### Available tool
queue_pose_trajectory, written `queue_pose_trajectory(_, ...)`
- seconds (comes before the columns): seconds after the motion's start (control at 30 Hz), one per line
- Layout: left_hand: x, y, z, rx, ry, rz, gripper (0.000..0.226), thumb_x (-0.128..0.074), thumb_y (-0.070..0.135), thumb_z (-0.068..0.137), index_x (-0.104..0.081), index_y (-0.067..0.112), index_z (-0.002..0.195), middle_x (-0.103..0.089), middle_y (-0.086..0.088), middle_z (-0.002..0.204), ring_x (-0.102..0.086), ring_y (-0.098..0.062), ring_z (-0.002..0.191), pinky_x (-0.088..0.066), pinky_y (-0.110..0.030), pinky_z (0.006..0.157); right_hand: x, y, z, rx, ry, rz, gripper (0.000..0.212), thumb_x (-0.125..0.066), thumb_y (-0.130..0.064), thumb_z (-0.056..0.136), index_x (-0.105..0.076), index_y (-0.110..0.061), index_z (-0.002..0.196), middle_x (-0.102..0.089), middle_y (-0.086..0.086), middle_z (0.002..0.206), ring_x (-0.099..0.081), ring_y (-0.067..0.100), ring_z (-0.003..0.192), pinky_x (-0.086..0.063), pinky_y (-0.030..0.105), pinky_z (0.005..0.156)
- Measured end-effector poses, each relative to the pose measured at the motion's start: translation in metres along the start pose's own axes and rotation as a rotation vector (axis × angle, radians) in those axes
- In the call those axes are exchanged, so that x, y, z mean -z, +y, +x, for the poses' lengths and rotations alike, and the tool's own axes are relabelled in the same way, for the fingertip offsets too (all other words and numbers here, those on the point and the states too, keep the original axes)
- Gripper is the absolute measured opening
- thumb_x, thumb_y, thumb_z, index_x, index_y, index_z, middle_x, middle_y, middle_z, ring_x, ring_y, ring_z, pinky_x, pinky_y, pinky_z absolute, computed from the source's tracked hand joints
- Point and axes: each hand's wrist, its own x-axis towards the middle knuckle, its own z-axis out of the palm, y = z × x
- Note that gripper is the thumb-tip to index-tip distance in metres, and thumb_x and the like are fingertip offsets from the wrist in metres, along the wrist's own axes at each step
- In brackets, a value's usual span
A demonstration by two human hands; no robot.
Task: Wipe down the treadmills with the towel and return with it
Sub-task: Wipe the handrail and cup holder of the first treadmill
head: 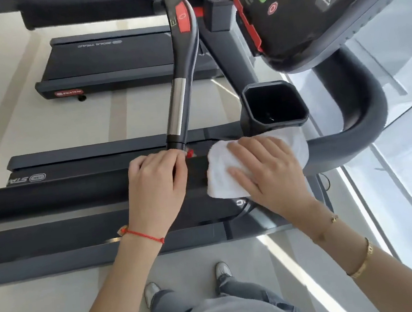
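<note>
The right hand (263, 167) is pressing flat on the towel (221, 177) atop the long rail (49, 198), which is running leftward. The left hand (157, 177) is gripping that rail just beside.

My white towel (230, 176), dark grey handrail (49, 195), red cord bracelet (142, 235), gold bangle (363, 263), red-panelled grip bar (183, 18), pale floor (49, 304).

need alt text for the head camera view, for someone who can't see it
Seen from above, a person's right hand presses a white towel flat onto a treadmill's dark side handrail, while the left hand grips the same rail beside it. The console and a cup holder sit just beyond.
</note>
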Motion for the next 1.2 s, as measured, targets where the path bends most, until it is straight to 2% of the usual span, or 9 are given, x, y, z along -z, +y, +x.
queue_pose_trajectory(0.17,-0.008,0.009,0.002,-0.013,0.021,0.05,0.027,-0.046,0.022,0.101,-0.072,0.019,0.095,-0.072,0.008,0.086,-0.065,-0.014,0.08,-0.043,-0.038,0.09,0.003,0.011,-0.003,-0.139,0.017,0.002,0.033,-0.041,-0.032,0.099,-0.066,-0.013,0.108,-0.065,0.001,0.094,-0.058,0.025,0.085,-0.043,0.037,0.082)
queue_pose_trajectory(0.27,-0.009,0.007,0.002,-0.019,0.052,0.081,0.029,-0.044,0.02,0.1,-0.071,0.017,0.091,-0.072,0.008,0.083,-0.064,-0.016,0.076,-0.043,-0.038,0.087,-0.006,-0.021,0.02,-0.074,-0.035,0.04,0.036,-0.035,-0.033,0.101,-0.065,-0.013,0.104,-0.06,0.0,0.083,-0.055,0.024,0.075,-0.042,0.038,0.074)
queue_pose_trajectory(0.47,-0.007,0.002,0.001,-0.045,0.05,0.071,0.029,-0.044,0.02,0.102,-0.072,0.019,0.095,-0.072,0.01,0.087,-0.065,-0.013,0.081,-0.042,-0.034,0.09,-0.002,0.004,0.007,0.053,-0.072,0.03,0.046,-0.035,-0.044,0.103,-0.062,-0.01,0.119,-0.065,0.004,0.104,-0.06,0.024,0.089,-0.046,0.037,0.083)
queue_pose_trajectory(0.57,-0.006,0.001,0.003,-0.043,0.035,0.056,0.029,-0.044,0.021,0.102,-0.072,0.021,0.097,-0.072,0.011,0.09,-0.066,-0.012,0.084,-0.042,-0.034,0.093,0.004,0.02,-0.003,-0.059,-0.036,-0.01,0.041,-0.038,-0.04,0.102,-0.065,-0.011,0.112,-0.065,0.003,0.096,-0.061,0.026,0.087,-0.046,0.037,0.083)
queue_pose_trajectory(0.67,-0.006,0.002,0.003,-0.039,0.018,0.056,0.032,-0.041,0.022,0.102,-0.072,0.02,0.096,-0.072,0.01,0.089,-0.066,-0.014,0.083,-0.043,-0.035,0.092,0.0,-0.002,0.013,-0.121,-0.035,-0.002,0.042,-0.034,-0.041,0.102,-0.066,-0.013,0.098,-0.062,0.001,0.08,-0.058,0.025,0.074,-0.045,0.039,0.074)
queue_pose_trajectory(0.77,-0.004,0.001,0.003,-0.044,0.009,0.058,0.032,-0.039,0.021,0.101,-0.07,0.017,0.091,-0.071,0.008,0.085,-0.064,-0.018,0.079,-0.042,-0.035,0.089,-0.008,-0.032,0.028,-0.08,-0.116,0.045,0.051,-0.028,-0.05,0.102,-0.065,-0.015,0.106,-0.063,0.0,0.086,-0.059,0.024,0.078,-0.044,0.039,0.076)
queue_pose_trajectory(0.93,0.001,-0.004,0.002,-0.059,-0.045,-0.004,0.027,-0.044,0.021,0.102,-0.071,0.018,0.102,-0.072,0.009,0.099,-0.065,-0.012,0.091,-0.042,-0.033,0.096,-0.001,0.001,0.006,-0.009,-0.03,0.022,0.046,-0.04,-0.048,0.101,-0.063,-0.012,0.118,-0.065,0.003,0.103,-0.06,0.025,0.092,-0.044,0.036,0.087)
queue_pose_trajectory(1.1,0.003,-0.007,0.001,-0.046,-0.061,-0.04,0.023,-0.048,0.022,0.101,-0.07,0.017,0.104,-0.072,0.006,0.099,-0.065,-0.014,0.092,-0.041,-0.032,0.099,0.003,0.004,0.005,-0.156,-0.026,-0.009,0.039,-0.038,-0.042,0.101,-0.065,-0.014,0.104,-0.064,0.0,0.089,-0.059,0.026,0.083,-0.043,0.038,0.081)
queue_pose_trajectory(1.2,0.003,-0.007,0.001,-0.059,-0.047,-0.034,0.021,-0.049,0.019,0.1,-0.07,0.015,0.1,-0.072,0.006,0.094,-0.065,-0.016,0.087,-0.042,-0.033,0.094,-0.007,-0.032,0.023,-0.103,-0.055,0.026,0.044,-0.032,-0.044,0.101,-0.065,-0.015,0.108,-0.064,0.0,0.09,-0.059,0.024,0.083,-0.043,0.04,0.079)
